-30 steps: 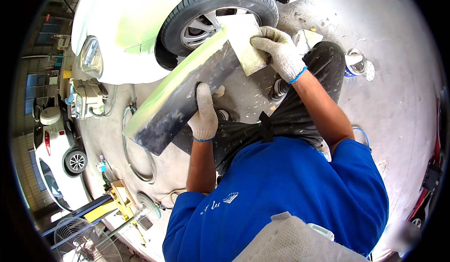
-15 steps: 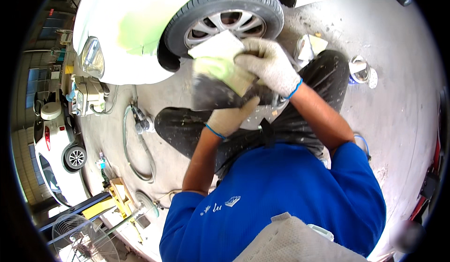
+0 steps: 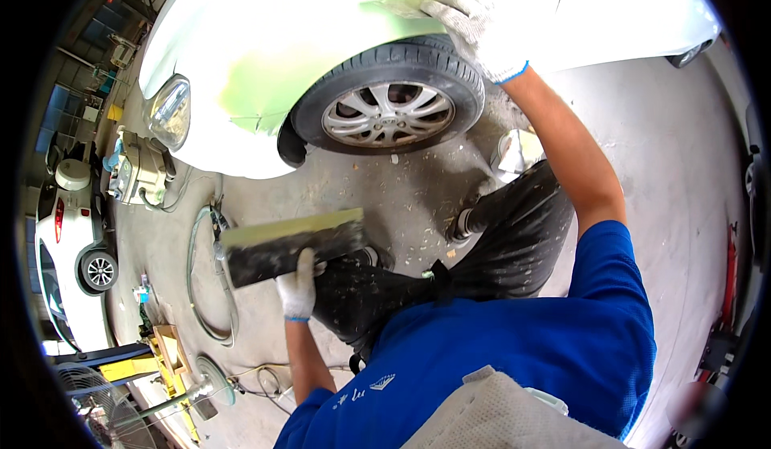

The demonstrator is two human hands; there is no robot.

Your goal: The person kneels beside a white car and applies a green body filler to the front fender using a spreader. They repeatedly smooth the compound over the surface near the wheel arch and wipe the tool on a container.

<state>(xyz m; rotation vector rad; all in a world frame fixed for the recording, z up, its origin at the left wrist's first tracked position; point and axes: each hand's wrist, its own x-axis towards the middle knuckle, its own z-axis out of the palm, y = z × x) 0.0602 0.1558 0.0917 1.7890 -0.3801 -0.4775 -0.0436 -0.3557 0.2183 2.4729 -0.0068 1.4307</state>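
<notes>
In my gloved left hand (image 3: 298, 288) is a dark flat mixing board (image 3: 277, 254), held low beside my left knee, with a band of yellow-green putty (image 3: 309, 222) along its far edge. My gloved right hand (image 3: 470, 27) reaches up to the white car's fender (image 3: 313, 15), above the front wheel (image 3: 389, 112). It grips a thin pale putty spreader (image 3: 404, 7), seen nearly edge-on against the panel, its grip partly hidden by the fingers. Greenish filler colours the fender around the spreader and also lies in a patch (image 3: 261, 83) between headlight and wheel.
A white tub (image 3: 516, 153) stands on the floor beyond my right knee. To the left lie a looped hose (image 3: 193, 272) and a beige machine (image 3: 143, 168). A fan (image 3: 100, 409) and another white car (image 3: 72, 248) are farther left.
My right hand has moved from over the board up to the fender with the spreader. The left hand has carried the board left and lower. My body has risen from its crouch.
</notes>
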